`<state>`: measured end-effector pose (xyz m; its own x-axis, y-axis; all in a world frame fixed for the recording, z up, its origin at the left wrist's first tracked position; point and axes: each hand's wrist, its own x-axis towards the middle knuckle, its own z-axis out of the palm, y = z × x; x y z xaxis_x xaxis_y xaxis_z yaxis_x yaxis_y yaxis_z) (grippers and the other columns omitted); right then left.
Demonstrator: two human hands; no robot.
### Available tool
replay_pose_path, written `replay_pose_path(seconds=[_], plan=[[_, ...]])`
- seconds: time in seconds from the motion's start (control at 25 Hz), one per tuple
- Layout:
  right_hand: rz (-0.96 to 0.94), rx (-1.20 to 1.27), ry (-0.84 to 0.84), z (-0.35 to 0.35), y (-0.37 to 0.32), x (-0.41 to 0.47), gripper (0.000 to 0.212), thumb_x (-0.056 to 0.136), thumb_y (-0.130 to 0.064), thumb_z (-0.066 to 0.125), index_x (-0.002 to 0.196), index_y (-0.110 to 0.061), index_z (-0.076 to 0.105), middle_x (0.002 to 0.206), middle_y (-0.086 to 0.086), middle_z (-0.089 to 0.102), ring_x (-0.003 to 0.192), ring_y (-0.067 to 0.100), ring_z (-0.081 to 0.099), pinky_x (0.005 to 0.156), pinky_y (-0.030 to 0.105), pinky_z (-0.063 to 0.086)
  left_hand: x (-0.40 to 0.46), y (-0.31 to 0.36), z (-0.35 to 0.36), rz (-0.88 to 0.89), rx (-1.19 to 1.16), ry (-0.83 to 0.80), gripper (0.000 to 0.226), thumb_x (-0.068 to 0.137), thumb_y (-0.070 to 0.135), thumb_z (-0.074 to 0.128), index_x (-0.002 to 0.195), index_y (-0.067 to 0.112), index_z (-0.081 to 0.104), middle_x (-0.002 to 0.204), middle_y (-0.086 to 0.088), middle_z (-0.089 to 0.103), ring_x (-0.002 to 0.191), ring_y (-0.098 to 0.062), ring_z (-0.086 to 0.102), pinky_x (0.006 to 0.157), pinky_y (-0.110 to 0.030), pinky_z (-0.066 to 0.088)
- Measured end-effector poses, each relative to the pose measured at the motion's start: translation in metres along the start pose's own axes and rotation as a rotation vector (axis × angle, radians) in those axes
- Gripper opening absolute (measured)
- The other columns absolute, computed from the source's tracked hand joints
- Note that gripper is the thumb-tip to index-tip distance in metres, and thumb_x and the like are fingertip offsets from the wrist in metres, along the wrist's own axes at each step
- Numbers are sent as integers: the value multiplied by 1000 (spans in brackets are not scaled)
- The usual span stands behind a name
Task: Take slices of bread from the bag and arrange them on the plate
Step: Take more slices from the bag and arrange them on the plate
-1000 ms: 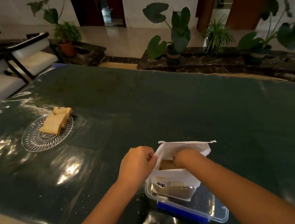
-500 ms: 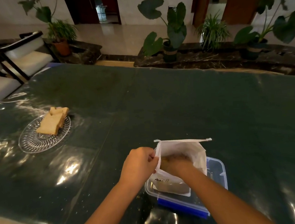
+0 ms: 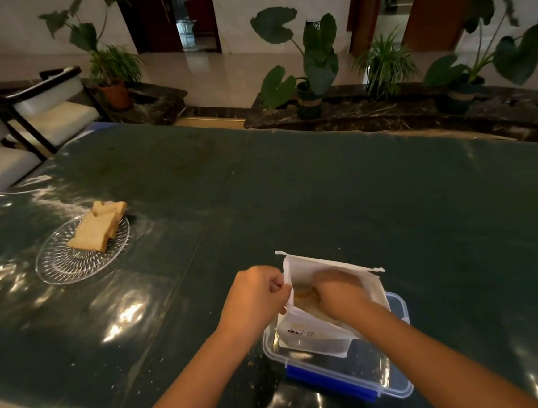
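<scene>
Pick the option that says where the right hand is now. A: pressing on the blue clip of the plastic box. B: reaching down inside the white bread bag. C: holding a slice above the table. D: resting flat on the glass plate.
B: the right hand is sunk into the open mouth of the white bag, while the left hand pinches the bag's edge to hold it open.

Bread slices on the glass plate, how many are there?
2 show: the front slice lies on the plate, overlapping the back slice at the far rim. More may be hidden beneath.
</scene>
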<state>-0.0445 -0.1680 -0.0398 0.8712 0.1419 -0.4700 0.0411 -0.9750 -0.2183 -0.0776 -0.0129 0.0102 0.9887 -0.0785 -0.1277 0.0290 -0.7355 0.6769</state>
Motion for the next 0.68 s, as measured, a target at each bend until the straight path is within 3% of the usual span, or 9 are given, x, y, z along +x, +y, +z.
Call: replay_pose_path(seconds=[0.16,0.24,0.32,0.36,0.44,0.52,0.6,0.68], plan=[[-143,-166,261,-24,7,-18,17,84,-17,49,87,-15,66,92,6,70,82,24,63,66,29,44,2,-3,-3,19,-24,48,28,82,15,64,55,21,57,59,-5,70,52,-2,65,52,-15,50],[-170,-119,322,-41,13,-33,16,81,-16,48,80,-17,65,84,5,70,78,24,63,61,28,42,5,-4,-4,25,-30,53,21,81,17,65,61,19,62,61,-4,70,56,-6,67,56,-17,53],[-186,-33,381,-60,17,-48,15,80,-18,49,80,-17,64,81,3,69,77,24,63,64,32,50,6,-5,-9,46,-90,40,6,78,21,69,75,25,66,66,4,71,62,1,66,58,-10,48],[-205,-3,416,-69,20,-54,15,80,-19,50,80,-18,64,80,2,69,77,24,63,66,34,52,7,-5,-13,75,-136,41,15,75,25,72,88,31,66,77,11,70,70,7,65,59,-8,47],[-255,60,479,-87,21,-66,13,81,-20,51,82,-21,64,79,-1,68,76,21,63,66,36,52,11,-6,-22,172,-216,34,59,66,38,74,120,44,51,113,24,58,98,13,56,71,-8,49],[-316,128,532,-104,17,-76,12,82,-21,55,85,-24,66,79,-3,69,75,16,62,69,38,54,14,1,-31,268,-215,25,82,60,49,73,131,55,31,133,29,40,121,12,40,92,-12,41],[-389,169,570,-120,9,-82,11,81,-22,58,86,-25,67,79,-5,68,74,13,61,68,36,55,17,12,-37,340,-230,19,72,62,46,72,123,61,36,128,33,47,120,9,43,95,-12,38],[-453,178,582,-133,-1,-84,10,82,-22,60,87,-27,67,78,-7,68,72,9,60,67,32,55,22,18,-42,387,-319,54,47,69,29,73,105,53,57,103,25,66,99,3,60,83,-13,48]])
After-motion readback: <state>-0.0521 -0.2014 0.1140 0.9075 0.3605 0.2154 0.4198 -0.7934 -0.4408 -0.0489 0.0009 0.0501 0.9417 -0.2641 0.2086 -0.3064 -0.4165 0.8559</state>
